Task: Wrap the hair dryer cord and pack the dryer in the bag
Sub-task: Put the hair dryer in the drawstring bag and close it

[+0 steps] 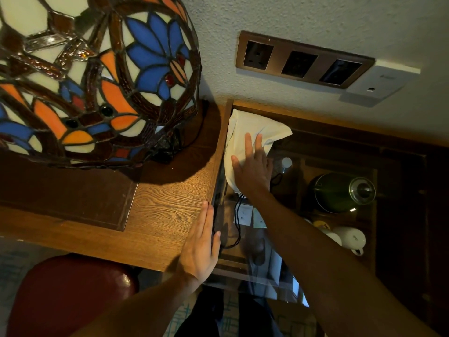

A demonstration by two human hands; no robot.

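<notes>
With our right hand (252, 166) flat and open on the white bag (245, 132) at frame centre and left hand (201, 242) open on the desk (165, 203) edge, holding nothing, we should grip the cloth firmly before lifting.

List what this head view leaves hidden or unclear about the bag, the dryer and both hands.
- Hair dryer: none visible; the white cloth bag would cover it.
- Bag's mouth: behind the right hand and wrist.
- Black cord: its ends vanish under the bag and in dark glare.
- Left hand: fingertips past the desk edge, grip unclear.
</notes>
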